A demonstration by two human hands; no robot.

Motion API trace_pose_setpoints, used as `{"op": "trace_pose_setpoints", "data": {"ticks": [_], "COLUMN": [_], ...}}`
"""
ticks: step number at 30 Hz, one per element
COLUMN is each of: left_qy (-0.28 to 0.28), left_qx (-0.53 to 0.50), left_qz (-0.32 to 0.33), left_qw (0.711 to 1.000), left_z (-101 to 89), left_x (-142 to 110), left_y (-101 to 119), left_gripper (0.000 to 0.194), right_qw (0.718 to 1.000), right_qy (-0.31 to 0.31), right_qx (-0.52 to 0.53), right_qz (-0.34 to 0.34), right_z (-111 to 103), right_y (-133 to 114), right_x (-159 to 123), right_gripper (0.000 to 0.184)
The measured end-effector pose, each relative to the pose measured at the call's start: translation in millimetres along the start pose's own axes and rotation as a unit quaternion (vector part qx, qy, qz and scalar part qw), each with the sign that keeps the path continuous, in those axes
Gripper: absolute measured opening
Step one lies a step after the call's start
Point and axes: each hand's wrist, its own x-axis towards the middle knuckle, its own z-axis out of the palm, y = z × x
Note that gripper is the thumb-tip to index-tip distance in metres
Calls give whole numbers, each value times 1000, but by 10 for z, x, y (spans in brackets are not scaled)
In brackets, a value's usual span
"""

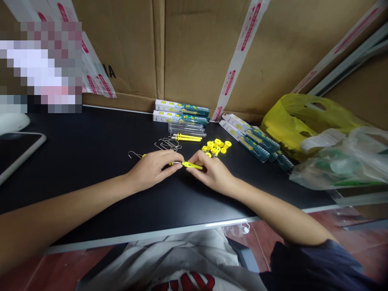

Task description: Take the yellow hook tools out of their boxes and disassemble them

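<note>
Near the middle of the table, my left hand (pixel 154 167) is closed, thumb and fingers pinching a thin metal piece (pixel 177 163) that may be a spring. My right hand (pixel 214 171) pinches a slim yellow plastic strip (pixel 192 165) with a dark slot. The two pieces meet end to end between my fingertips; whether they are joined is too small to tell. Past my left hand sticks out a wire hook (pixel 131 154) with a yellow bit, partly hidden. Several bent metal hooks (pixel 166 144) lie just behind that hand. Several yellow plastic caps (pixel 216 147) are grouped behind my right hand.
Farther back are yellow rods (pixel 189 138), clear tubes (pixel 186 129) and printed boxes (pixel 181 117). More boxes (pixel 248 137) lie to the right, beside a yellow plastic bag (pixel 279 117) and a clear bag (pixel 345 161). A phone-like device (pixel 20 151) is at left. Cardboard (pixel 188 52) stands behind.
</note>
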Motion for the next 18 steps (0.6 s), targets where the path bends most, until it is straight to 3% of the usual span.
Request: {"op": "trace_pose_setpoints", "data": {"ticks": [10,18], "left_qy": [12,4], "left_qx": [15,30], "left_qz": [14,29], "left_qw": [1000,999], "left_z": [4,10], "left_x": [3,0], "left_y": [-12,-19], "left_gripper": [21,19], "right_qw": [999,996], "right_qy": [19,-10], "right_qx": [-20,84], "right_qz": [-18,35], "right_z": [-34,-43], "right_y": [-47,-56], "right_x": [6,13], "right_gripper": [17,23]}}
